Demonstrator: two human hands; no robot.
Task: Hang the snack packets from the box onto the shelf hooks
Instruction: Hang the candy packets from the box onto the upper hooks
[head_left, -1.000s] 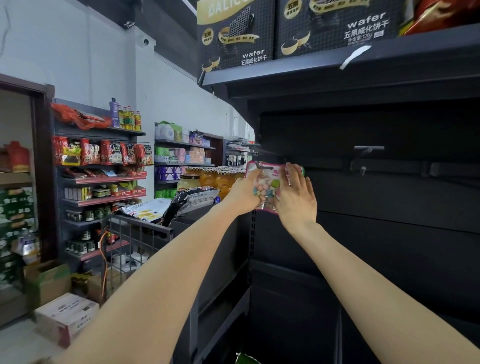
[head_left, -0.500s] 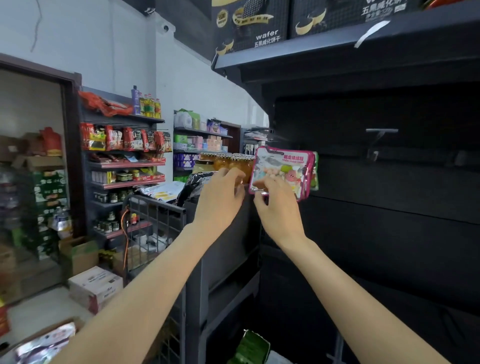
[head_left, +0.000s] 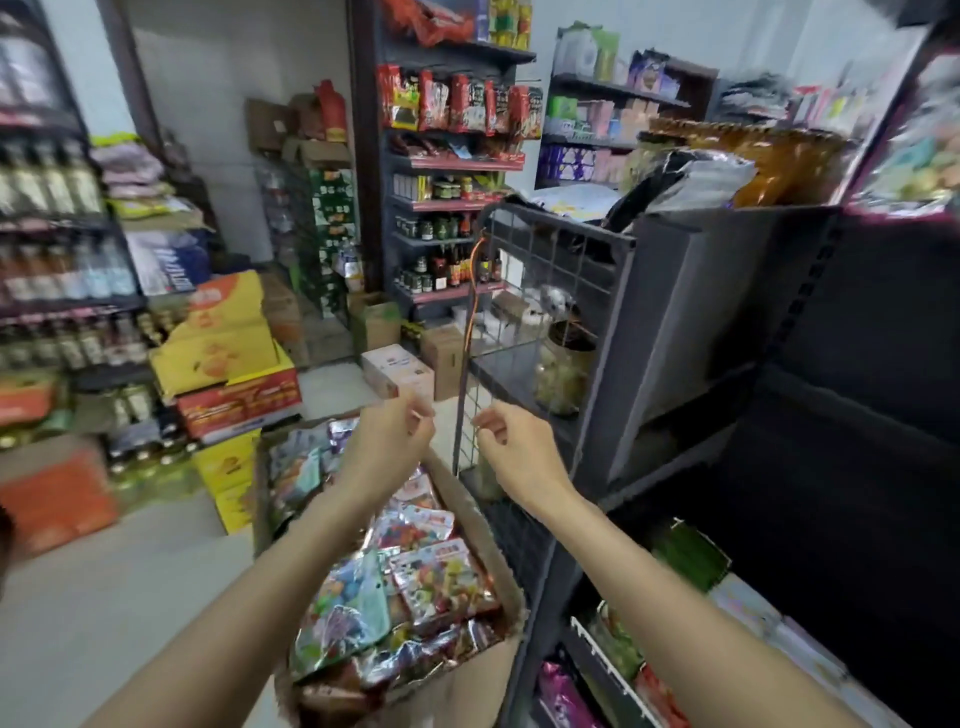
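Cardboard box (head_left: 511, 613) of snack packets (head_left: 441, 577) sits low centre of frame, right under both arms. Left hand (head_left: 389, 441) and right hand (head_left: 511, 447) are loosely curled and empty now, since the pink packet (head_left: 914, 156) they were fiddling with hangs up on the dark shelf (head_left: 857, 332) at the upper right edge. One's done, so I'd guess grabbing another comes next.

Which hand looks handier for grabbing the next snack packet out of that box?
Probably the left hand: it hovers empty directly above the snack packets in the box. The right hand, also empty, sits off toward the wire rack.
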